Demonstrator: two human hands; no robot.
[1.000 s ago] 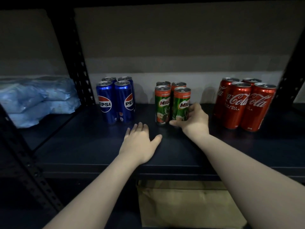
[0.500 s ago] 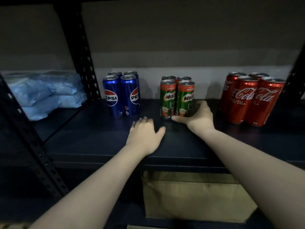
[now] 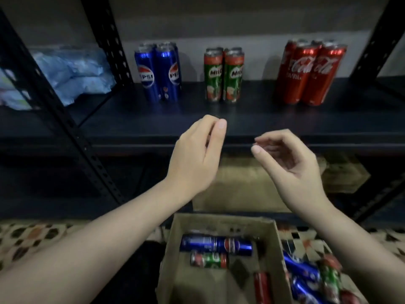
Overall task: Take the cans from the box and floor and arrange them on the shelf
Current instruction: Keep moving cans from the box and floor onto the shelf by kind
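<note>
On the shelf (image 3: 252, 126), left to right, stand the Pepsi cans (image 3: 158, 73), the Milo cans (image 3: 223, 75) and the Coca-Cola cans (image 3: 309, 73). Earlier the left hand (image 3: 195, 159) lay flat on the shelf and the right hand (image 3: 289, 163) touched a Milo can; now both hang before the shelf edge, fingers loosely curled, holding nothing. Below the shelf, the box (image 3: 221, 224) holds more cans, others beside it on the floor (image 3: 32, 238).

Pepsi cans (image 3: 158, 73), Milo cans (image 3: 224, 75), Coke cans (image 3: 308, 73) upright on shelf (image 3: 252, 119); others, blurred, lie in box (image 3: 221, 222).
</note>
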